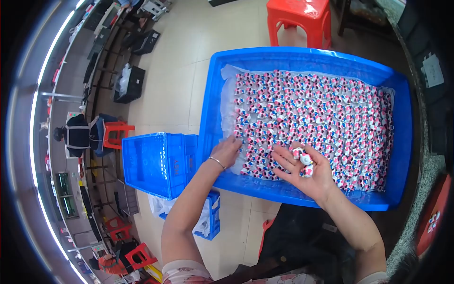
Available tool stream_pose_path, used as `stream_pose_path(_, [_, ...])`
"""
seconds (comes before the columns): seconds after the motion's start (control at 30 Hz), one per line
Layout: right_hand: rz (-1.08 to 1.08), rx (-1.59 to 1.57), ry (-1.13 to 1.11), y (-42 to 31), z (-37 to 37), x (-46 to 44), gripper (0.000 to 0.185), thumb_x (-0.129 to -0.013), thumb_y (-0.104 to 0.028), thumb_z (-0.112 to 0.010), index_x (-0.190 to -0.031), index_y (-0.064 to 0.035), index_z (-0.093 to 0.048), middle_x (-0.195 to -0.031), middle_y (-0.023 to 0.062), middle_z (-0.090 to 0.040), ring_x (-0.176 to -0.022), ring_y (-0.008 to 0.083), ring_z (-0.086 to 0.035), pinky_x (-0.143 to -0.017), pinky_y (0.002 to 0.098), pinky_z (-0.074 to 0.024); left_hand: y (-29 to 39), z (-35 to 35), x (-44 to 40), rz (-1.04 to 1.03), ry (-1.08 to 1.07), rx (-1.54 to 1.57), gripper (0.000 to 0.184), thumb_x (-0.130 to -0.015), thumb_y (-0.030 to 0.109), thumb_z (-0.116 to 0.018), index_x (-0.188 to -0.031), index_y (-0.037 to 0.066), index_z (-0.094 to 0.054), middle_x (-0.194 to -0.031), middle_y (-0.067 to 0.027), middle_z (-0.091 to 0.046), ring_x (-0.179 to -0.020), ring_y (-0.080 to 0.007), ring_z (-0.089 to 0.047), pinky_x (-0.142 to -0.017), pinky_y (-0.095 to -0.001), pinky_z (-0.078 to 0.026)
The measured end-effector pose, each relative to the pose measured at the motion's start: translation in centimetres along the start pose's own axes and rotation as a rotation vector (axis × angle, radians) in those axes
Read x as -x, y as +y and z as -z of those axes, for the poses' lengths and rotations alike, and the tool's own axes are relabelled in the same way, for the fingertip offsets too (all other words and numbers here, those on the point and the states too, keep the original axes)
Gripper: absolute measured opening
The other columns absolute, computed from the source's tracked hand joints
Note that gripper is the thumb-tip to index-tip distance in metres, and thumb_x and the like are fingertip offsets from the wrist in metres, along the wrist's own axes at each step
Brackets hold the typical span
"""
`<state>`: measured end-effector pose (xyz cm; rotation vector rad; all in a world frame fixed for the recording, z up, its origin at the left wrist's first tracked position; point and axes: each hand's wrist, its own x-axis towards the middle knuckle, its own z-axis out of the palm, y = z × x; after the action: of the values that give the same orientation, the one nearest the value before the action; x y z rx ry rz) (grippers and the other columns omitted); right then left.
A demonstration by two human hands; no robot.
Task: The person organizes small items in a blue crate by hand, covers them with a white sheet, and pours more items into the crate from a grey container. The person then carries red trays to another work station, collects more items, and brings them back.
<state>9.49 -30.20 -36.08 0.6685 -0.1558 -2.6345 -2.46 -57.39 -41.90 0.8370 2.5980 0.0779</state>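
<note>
A large blue plastic tub (307, 57) holds rows of small white, pink and blue figurines (312, 109) with dark spots, on a whitish sheet (228, 106). My left hand (226, 152), with a bracelet on its wrist, reaches down at the tub's left side where the sheet meets the figurines. Its fingers are drawn together; what they pinch, if anything, is hidden. My right hand (309, 177) is palm up above the near rows, fingers partly spread. Several loose figurines (306, 159) rest in its palm.
Left of the tub stands a blue crate (146, 163), with another blue crate (215, 215) holding white plastic lower down. A red stool (300, 16) is beyond the tub. Black bins (130, 85) and a seated person (80, 132) line the workbench at left.
</note>
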Motion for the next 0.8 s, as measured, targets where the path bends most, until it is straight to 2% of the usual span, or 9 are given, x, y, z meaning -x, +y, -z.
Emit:
stream_pose_path(0.07, [-0.002, -0.011, -0.024, -0.2, 0.4, -0.3, 0.027, -0.095, -0.028, -0.043, -0.106, -0.0083, -0.058, -0.137, 0.023, -0.044, -0.13, 0.0336, -0.039, -0.104, 0.0495, -0.0325, 0.8, 1.2, -0.2, -0.043, 0.066, -0.093, 0.019, -0.075, 0.008, -0.068, -0.093, 0.006, -0.06, -0.09, -0.0127, -0.056, -0.08, -0.0291, -0.062, -0.067, -0.0392, -0.05])
stream_pose_path(0.17, [0.018, -0.012, -0.023, -0.2, 0.8, -0.6, 0.028, -0.095, -0.029, -0.044, -0.108, -0.0088, -0.057, -0.137, 0.0228, -0.044, -0.13, 0.0336, -0.039, -0.104, 0.0493, -0.0324, 7.5, 6.6, 1.4, -0.116, 0.341, 0.49, 0.024, -0.074, 0.008, -0.072, -0.095, 0.006, -0.061, -0.083, -0.0084, -0.056, -0.071, -0.0211, -0.062, -0.061, -0.0326, -0.05])
stream_pose_path(0.3, [0.127, 0.109, 0.005, 1.5, 0.1, 0.4, 0.031, -0.097, -0.031, -0.041, -0.108, -0.0058, -0.056, -0.132, 0.0227, -0.049, -0.127, 0.033, -0.042, -0.105, 0.047, -0.0351, 17.2, 7.8, 3.5, -0.219, 0.329, 0.909, 0.026, -0.073, 0.011, -0.075, -0.094, 0.005, -0.06, -0.073, -0.005, -0.057, -0.057, -0.0144, -0.057, -0.054, -0.0269, -0.046])
stream_pose_path(0.4, [0.196, 0.097, 0.027, 2.7, 0.9, 0.9, 0.031, -0.097, -0.031, -0.042, -0.106, -0.0045, -0.055, -0.125, 0.0226, -0.053, -0.123, 0.0326, -0.046, -0.106, 0.0428, -0.0359, 18.9, 6.0, 4.5, -0.16, 0.246, 0.639, 0.024, -0.075, 0.013, -0.073, -0.093, 0.005, -0.058, -0.075, -0.006, -0.059, -0.058, -0.0136, -0.058, -0.054, -0.0266, -0.047])
stream_pose_path(0.47, [0.223, 0.072, 0.039, 3.2, 1.0, 1.9, 0.03, -0.096, -0.03, -0.043, -0.106, -0.0049, -0.056, -0.122, 0.0227, -0.056, -0.122, 0.0326, -0.047, -0.105, 0.0445, -0.0363, 19.6, 5.3, 5.0, -0.126, 0.226, 0.762, 0.025, -0.076, 0.015, -0.072, -0.093, 0.004, -0.058, -0.074, -0.0062, -0.059, -0.058, -0.0142, -0.059, -0.055, -0.0266, -0.047])
stream_pose_path(0.63, [0.181, -0.012, 0.012, 2.8, 1.5, 2.9, 0.027, -0.095, -0.031, -0.045, -0.102, -0.0079, -0.057, -0.124, 0.0235, -0.054, -0.124, 0.0326, -0.046, -0.103, 0.0493, -0.0368, 16.8, 6.0, 6.5, -0.165, 0.113, 1.22, 0.014, -0.084, 0.005, -0.063, -0.098, 0.004, -0.058, -0.096, -0.0054, -0.059, -0.085, -0.0103, -0.058, -0.073, -0.0254, -0.05])
stream_pose_path(0.67, [0.177, -0.014, 0.008, 2.2, 1.4, 3.0, 0.026, -0.095, -0.031, -0.046, -0.101, -0.0081, -0.057, -0.125, 0.0236, -0.053, -0.124, 0.0327, -0.046, -0.102, 0.0502, -0.0372, 14.8, 5.8, 6.7, -0.108, 0.06, 1.292, 0.015, -0.085, 0.0, -0.06, -0.1, 0.004, -0.059, -0.106, -0.0043, -0.056, -0.098, -0.0099, -0.054, -0.083, -0.026, -0.049])
stream_pose_path(0.73, [0.169, -0.02, 0.043, 1.3, 1.1, 3.1, 0.023, -0.095, -0.029, -0.047, -0.099, -0.0082, -0.056, -0.126, 0.0236, -0.053, -0.124, 0.0331, -0.046, -0.1, 0.0532, -0.0387, 10.4, 5.3, 6.4, -0.074, 0.151, 1.161, 0.02, -0.082, -0.001, -0.064, -0.101, 0.004, -0.059, -0.107, -0.0031, -0.056, -0.097, -0.0111, -0.055, -0.085, -0.0266, -0.048])
stream_pose_path(0.8, [0.149, -0.005, 0.068, 0.7, 1.0, 2.9, 0.022, -0.094, -0.028, -0.047, -0.099, -0.0083, -0.056, -0.126, 0.0236, -0.052, -0.125, 0.0333, -0.046, -0.101, 0.0527, -0.038, 5.7, 4.0, 5.3, 0.016, 0.095, 0.987, 0.025, -0.078, -0.002, -0.067, -0.101, 0.005, -0.059, -0.104, -0.0036, -0.057, -0.097, -0.0117, -0.056, -0.087, -0.0269, -0.048])
